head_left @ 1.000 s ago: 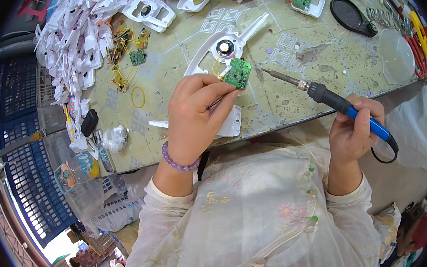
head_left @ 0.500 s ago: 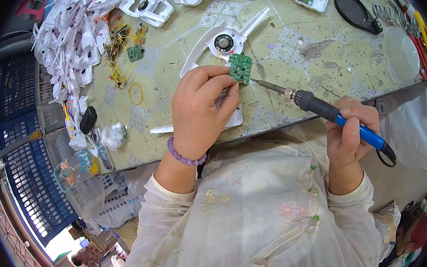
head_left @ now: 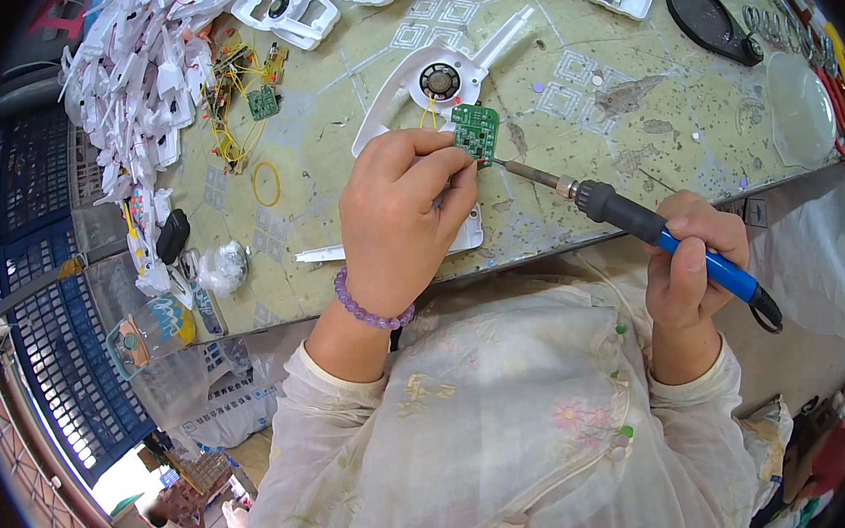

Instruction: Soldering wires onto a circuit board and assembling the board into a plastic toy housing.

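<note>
My left hand point(head_left: 403, 198) is closed in a pinch at the lower left edge of a small green circuit board point(head_left: 475, 132); the fingertips' exact hold is partly hidden. In my right hand point(head_left: 696, 254) is a soldering iron point(head_left: 625, 210) with a black and blue handle. Its tip points left and meets the board's lower right edge, or nearly so. Behind the board lies a white plastic housing point(head_left: 499, 44) with a round black speaker point(head_left: 440, 82), and thin yellow wires run between speaker and board. Another white plastic piece point(head_left: 319, 255) lies partly under my left hand.
White plastic parts point(head_left: 145, 73) are heaped at the left, beside small boards with yellow wires point(head_left: 232, 100). A yellow rubber band point(head_left: 267, 184) lies nearer. At the far right are a black oval part point(head_left: 711, 27), a translucent lid point(head_left: 800, 110) and red-handled pliers point(head_left: 844, 114).
The soldering iron has shifted slightly left, bringing its tip up to the board's lower edge. My left hand and the board have barely moved.
</note>
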A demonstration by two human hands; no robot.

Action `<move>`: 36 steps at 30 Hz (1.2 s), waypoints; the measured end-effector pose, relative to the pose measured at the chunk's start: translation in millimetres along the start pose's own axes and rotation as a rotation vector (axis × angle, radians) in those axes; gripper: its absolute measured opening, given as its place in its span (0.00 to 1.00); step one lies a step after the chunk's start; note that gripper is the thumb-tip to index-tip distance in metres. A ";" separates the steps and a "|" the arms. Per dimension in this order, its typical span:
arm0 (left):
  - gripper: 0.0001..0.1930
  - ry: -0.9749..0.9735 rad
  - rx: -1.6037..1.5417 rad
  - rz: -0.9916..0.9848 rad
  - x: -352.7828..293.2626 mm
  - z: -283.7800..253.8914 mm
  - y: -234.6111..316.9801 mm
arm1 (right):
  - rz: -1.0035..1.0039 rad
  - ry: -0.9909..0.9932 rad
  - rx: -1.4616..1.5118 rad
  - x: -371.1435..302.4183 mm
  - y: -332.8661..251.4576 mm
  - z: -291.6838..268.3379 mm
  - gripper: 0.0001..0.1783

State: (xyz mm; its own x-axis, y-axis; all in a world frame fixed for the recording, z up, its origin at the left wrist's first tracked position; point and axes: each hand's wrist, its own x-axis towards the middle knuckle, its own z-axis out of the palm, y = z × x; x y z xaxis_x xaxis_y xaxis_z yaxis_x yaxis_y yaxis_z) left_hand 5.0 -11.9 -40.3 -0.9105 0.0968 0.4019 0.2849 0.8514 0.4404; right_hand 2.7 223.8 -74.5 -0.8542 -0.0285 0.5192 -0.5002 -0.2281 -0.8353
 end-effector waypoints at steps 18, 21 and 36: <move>0.07 -0.004 0.033 0.019 1.1 -0.5 2.2 | 0.016 -0.043 -0.007 0.7 -0.4 0.0 0.08; 0.07 -0.003 0.032 0.021 1.1 -0.3 2.0 | 0.014 -0.042 -0.007 0.4 -0.1 -0.4 0.08; 0.06 -0.021 0.037 0.009 0.8 -1.1 2.0 | 0.054 -0.015 -0.021 1.1 -1.6 1.3 0.06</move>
State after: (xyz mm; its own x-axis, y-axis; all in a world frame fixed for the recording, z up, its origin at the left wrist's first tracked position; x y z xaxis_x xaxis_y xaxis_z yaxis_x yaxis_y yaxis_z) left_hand 5.1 -10.7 -38.2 -0.9142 0.1153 0.3884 0.2823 0.8689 0.4066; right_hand 2.7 222.9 -72.3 -0.8777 -0.0545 0.4761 -0.4568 -0.2049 -0.8656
